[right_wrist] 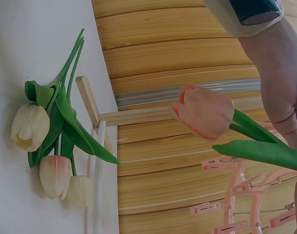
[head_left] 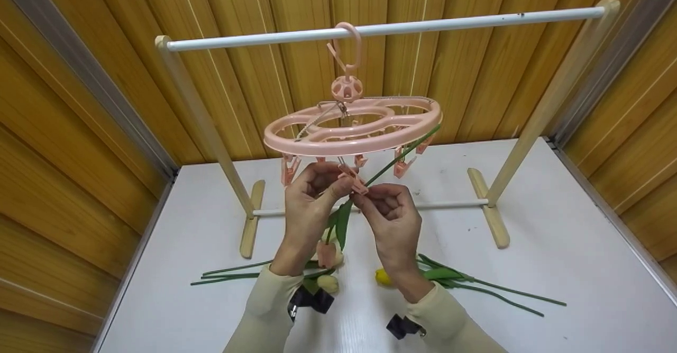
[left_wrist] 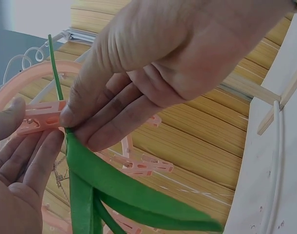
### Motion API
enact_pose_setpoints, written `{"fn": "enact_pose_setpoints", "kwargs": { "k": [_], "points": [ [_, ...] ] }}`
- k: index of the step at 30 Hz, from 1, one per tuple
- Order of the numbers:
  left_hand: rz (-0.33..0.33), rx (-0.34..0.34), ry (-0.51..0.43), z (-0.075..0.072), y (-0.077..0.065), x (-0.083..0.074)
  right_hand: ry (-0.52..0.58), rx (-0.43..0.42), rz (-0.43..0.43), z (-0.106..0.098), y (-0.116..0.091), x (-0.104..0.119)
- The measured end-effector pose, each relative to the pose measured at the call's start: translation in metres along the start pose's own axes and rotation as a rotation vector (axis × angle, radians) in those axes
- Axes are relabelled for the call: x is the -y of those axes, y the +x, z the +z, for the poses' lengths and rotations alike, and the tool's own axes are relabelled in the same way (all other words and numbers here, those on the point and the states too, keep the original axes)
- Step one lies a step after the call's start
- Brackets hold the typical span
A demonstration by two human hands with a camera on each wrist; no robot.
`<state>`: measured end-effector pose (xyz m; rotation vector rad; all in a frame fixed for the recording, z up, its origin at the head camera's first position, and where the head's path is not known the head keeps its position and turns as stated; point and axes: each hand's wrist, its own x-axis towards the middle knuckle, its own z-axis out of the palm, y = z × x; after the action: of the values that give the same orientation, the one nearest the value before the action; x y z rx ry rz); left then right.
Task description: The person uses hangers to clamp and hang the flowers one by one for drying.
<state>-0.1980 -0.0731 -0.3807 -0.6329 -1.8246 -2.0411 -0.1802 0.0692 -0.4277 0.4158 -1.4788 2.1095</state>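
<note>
Beneath a round pink clip hanger (head_left: 301, 146), my left hand (head_left: 307, 210) grips one of its hanging pink clothespins (head_left: 353, 179) between thumb and fingers. My right hand (head_left: 394, 220) pinches the green stem of an artificial tulip just at that clothespin's jaws. In the left wrist view the stem (left_wrist: 55, 73) crosses the tip of the clothespin, with green leaves (left_wrist: 134, 183) below the fingertips. The tulip hangs bloom down, its stem slanting up past the hanger's rim. Its salmon-pink bloom (right_wrist: 207, 112) shows whole in the right wrist view.
The hanger hooks over the white bar (head_left: 449, 24) of a wooden-legged stand. Other clothespins (head_left: 403, 166) dangle from its rim. Pale tulips (right_wrist: 30, 126) lie on the white table (head_left: 185, 226) at left, and a yellow tulip (head_left: 384, 277) at right. Wood-look walls (head_left: 238, 78) stand behind and beside.
</note>
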Motion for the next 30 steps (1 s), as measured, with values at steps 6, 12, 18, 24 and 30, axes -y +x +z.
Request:
{"fn": "enact_pose_setpoints", "kwargs": {
  "k": [6,12,18,24,30],
  "points": [
    [-0.017,-0.004,-0.018,0.000,-0.001,0.001,-0.021,0.025,-0.022,-0.004,0.000,-0.004],
    [-0.024,-0.015,-0.023,-0.001,-0.002,0.003,-0.036,0.047,-0.019,-0.007,0.000,-0.007],
    [-0.041,-0.015,-0.086,-0.003,-0.003,0.006,-0.067,0.055,0.001,-0.009,-0.001,-0.009],
    [-0.054,-0.032,-0.124,-0.005,-0.003,0.007,-0.056,0.067,0.023,-0.012,-0.003,-0.010],
    [-0.051,-0.030,-0.148,-0.007,-0.005,0.011,-0.048,0.075,0.041,-0.018,-0.006,-0.015]
  ]
}}
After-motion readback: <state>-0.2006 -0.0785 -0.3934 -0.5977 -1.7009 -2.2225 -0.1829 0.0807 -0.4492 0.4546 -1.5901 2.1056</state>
